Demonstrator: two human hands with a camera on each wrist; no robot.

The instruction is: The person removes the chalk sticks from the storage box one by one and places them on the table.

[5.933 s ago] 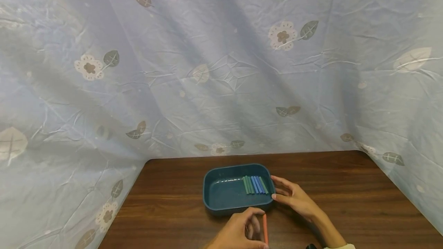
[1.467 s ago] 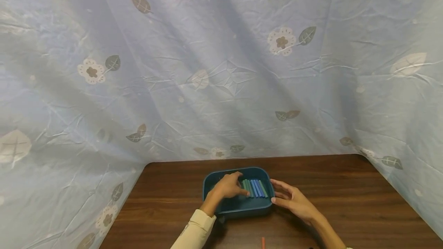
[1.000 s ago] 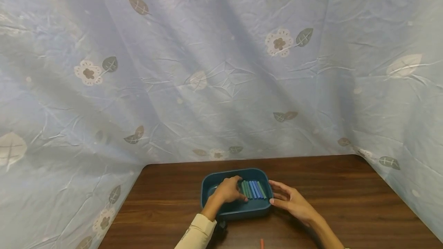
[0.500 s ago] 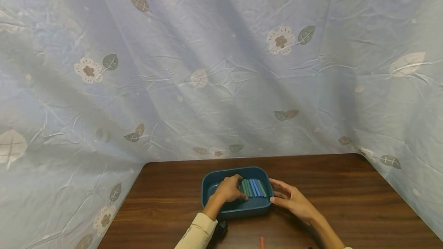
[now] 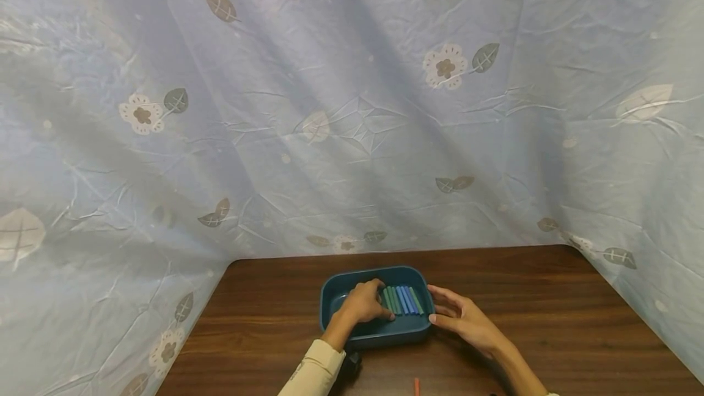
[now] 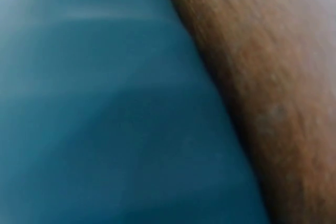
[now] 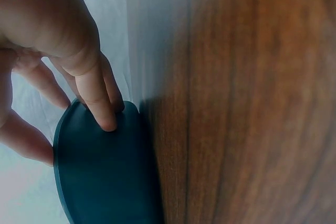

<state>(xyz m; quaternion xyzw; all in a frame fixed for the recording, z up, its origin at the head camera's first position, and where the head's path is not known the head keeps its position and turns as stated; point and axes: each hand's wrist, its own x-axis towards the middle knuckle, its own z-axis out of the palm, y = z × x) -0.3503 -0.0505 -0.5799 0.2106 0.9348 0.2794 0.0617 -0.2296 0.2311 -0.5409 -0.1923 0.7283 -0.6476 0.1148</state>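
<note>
A dark teal tray [image 5: 390,336] sits on the table. At its right end lie several short green and blue sticks [image 5: 403,300], side by side. My left hand [image 5: 361,302] reaches into the tray, curved thumb and forefinger spread near the two ends of the leftmost green stick. Whether it pinches a stick is hidden. The left wrist view shows only blurred tray [image 6: 105,103] and skin. My right hand [image 5: 467,322] touches the tray's right end from outside. In the right wrist view its fingers [image 7: 97,98] rest on the outer wall [image 7: 105,177], the thumb at the rim.
An orange-red stick [image 5: 417,386] lies on the wooden table [image 5: 264,322] at the bottom of the head view. A dark object [image 5: 352,364] sits under the left wrist. Flowered cloth [image 5: 352,109] hangs behind and beside the table.
About six seconds ago my left hand held an orange-red stick in front of the tray; since then it has moved into the tray. My right hand stays at the tray's end. Little differs over the last second.
</note>
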